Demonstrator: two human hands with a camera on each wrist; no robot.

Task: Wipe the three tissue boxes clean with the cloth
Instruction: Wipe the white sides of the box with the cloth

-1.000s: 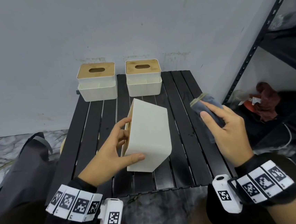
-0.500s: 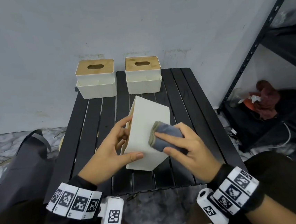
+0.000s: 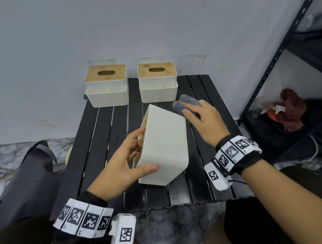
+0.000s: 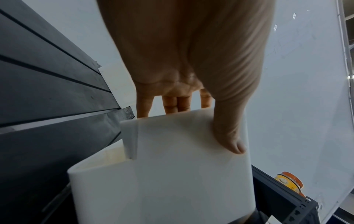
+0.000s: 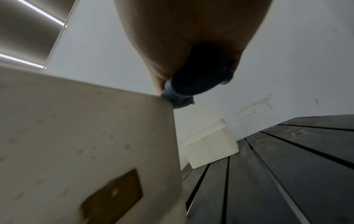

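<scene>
Gripping tilted tissue box, left hand, right hand fingers pinching cloth.

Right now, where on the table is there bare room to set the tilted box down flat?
Bare slats lie left of the tilted box, between the left hand and the table's left edge, and along the near edge. It is crowded at the back, by the two upright boxes, and where the right hand holds the cloth.
</scene>
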